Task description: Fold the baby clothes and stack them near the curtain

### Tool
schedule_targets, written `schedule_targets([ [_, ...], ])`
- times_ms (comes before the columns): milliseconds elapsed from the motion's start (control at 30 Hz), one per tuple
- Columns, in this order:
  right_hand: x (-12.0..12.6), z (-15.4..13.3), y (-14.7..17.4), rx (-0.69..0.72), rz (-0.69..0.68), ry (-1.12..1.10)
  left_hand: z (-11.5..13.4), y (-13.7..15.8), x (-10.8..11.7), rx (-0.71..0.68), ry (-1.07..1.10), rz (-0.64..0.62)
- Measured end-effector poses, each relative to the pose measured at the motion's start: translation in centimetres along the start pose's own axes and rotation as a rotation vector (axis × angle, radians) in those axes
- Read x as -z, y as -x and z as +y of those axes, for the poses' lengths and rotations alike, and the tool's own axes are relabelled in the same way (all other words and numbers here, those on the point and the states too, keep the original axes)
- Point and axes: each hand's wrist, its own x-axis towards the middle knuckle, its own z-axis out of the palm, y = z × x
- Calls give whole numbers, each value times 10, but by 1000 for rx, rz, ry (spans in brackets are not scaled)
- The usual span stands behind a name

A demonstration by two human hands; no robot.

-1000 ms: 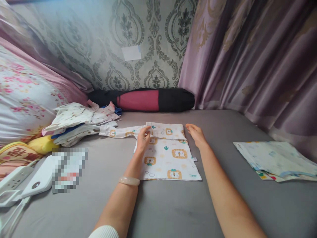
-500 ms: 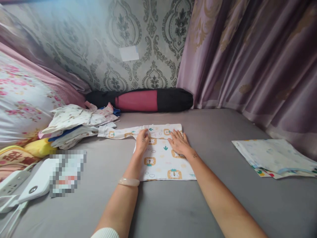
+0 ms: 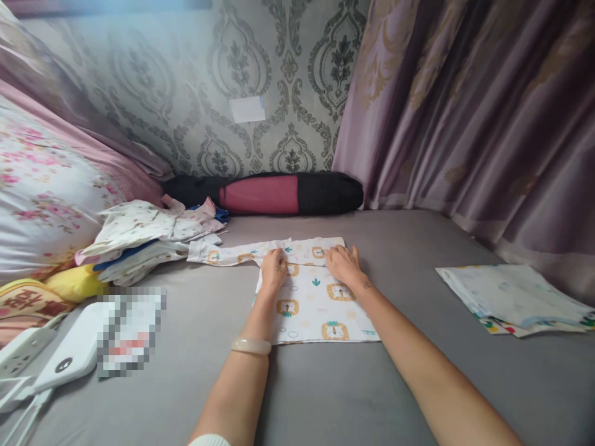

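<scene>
On the grey bed [image 3: 307, 396] we find a lion-print shirt [image 3: 316, 310]. Our left hand [image 3: 274, 269] touches its ten o'clock, our right hand [image 3: 344, 264] its one, both half-curled; we cannot tell if either grip pinches cloth. Beyond, at twelve: a red-and-black roll [image 3: 258, 194].

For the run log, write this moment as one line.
left hand: on lion-print garment | right hand: on garment's upper right | garment: flat on grey sheet, one sleeve extending left | left: clothes pile
</scene>
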Motion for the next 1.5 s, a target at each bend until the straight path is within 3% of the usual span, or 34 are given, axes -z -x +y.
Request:
schedule_targets([
  [200, -10, 6, -19, -20, -12, 29, 7, 5, 1, -14, -82, 67],
  [400, -24, 16, -27, -74, -76, 39, 15, 11, 8, -32, -193, -58],
  [600, -19, 13, -30, -98, -154, 88, 20, 11, 15, -21, -238, -101],
  [733, -8, 5, -34, -138, -213, 135, 28, 11, 18, 8, -296, -107],
  [833, -5, -9, -33, -129, -158, 125, 33, 11, 20, 4, -307, -105],
  [967, -12, -34, -28, -25, -130, 47, 33, 10, 17, -26, -286, -133],
  [1100, -24, -52, -23, -29, -140, 7, 28, 9, 12, -93, -279, -163],
  [1500, -25, -55, -25, -59, -166, 47, 20, 4, 13, -146, -209, -157],
])
